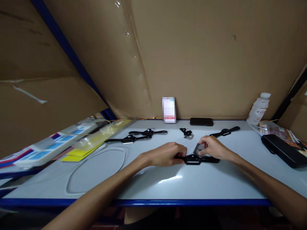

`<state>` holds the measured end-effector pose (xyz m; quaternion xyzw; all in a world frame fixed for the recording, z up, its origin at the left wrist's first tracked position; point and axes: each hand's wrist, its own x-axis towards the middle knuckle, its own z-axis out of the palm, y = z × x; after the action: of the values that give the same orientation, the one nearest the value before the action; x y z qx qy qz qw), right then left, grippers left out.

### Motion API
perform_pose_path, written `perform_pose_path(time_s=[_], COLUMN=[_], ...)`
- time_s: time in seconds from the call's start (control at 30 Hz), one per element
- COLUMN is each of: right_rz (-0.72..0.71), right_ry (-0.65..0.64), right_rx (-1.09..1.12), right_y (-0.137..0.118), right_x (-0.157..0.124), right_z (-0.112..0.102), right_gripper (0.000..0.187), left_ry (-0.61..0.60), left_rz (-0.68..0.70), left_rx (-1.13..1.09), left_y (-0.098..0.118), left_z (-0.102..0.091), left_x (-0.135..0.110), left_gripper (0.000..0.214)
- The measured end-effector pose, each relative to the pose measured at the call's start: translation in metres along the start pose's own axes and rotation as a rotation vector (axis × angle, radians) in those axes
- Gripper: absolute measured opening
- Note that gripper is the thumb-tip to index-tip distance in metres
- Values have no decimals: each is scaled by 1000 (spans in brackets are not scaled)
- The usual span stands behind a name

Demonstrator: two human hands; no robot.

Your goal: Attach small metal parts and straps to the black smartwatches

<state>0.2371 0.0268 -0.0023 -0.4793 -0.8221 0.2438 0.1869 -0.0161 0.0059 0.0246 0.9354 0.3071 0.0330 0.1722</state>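
A black spokeshave body (209,160) lies across the table in front of me, its narrow mouth facing my side. My left hand (166,154) is closed on its left handle. Between the fingers of my right hand (214,148) is a flat grey spokeshave blade (198,149), tilted just above and behind the body's middle; whether the two touch I cannot tell. Behind them sits a small group of black metal parts (185,131) with a loose grey blade (189,136). Another spokeshave (225,131) rests to the right, and two more, one nearer (134,138) and one farther (148,132), lie left.
A lit phone (169,110) leans on the cardboard wall (203,64), beside a dark flat object (201,121). At right stand a bottle (259,108) and a black case (284,150). A white cable (68,179) loops at left, near yellow packaging (78,155). The table's blue edge (192,202) runs along the front.
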Motion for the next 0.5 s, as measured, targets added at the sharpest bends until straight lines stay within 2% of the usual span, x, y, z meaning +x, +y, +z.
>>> perform_pose_path(time_s=[0.07,0.13,0.23,0.37,0.5], right_rz=[-12,-34,9,41,-65], right_ry=[21,115,213,150,81], right_rx=[-17,-29,140,415,433], right_y=[-2,-5,-11,-16,-15], right_x=[-2,-5,-9,-10,-9], right_z=[-2,-4,-4,-6,-5], right_gripper=[26,27,19,19,22], left_ry=[22,51,80,93,100], left_rz=[17,32,51,74,88], left_rx=[36,86,173,253,302], left_y=[2,4,7,9,8], left_z=[1,3,7,9,9], left_x=[0,0,0,2,1], left_gripper=[3,6,13,18,17])
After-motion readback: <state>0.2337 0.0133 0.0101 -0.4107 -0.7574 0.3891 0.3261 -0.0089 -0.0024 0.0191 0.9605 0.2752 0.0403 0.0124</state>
